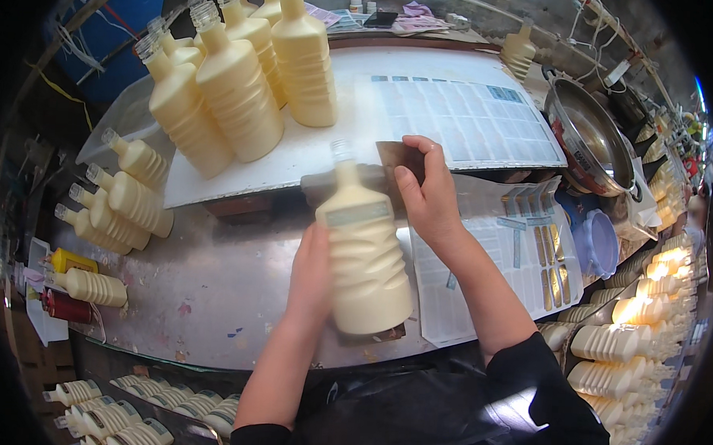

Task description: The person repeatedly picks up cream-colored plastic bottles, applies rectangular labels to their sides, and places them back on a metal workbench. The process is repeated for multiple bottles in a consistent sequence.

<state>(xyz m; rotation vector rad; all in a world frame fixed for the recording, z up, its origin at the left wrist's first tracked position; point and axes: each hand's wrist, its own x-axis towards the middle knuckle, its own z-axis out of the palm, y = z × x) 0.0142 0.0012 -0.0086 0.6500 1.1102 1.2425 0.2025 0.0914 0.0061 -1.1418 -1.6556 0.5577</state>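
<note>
We look down from a head-worn fisheye camera, close over the metal worktable, its edges bending toward the rim

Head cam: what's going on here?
A person stands at a metal table handling a cream-coloured ribbed plastic bottle without a cap. The left hand steadies its side, while the right hand presses near a pale label strip on its shoulder. Sticker sheets lie just beyond. More upright cream bottles stand on a raised white board, others lie on their sides at left, and many more fill the right edge.
</note>
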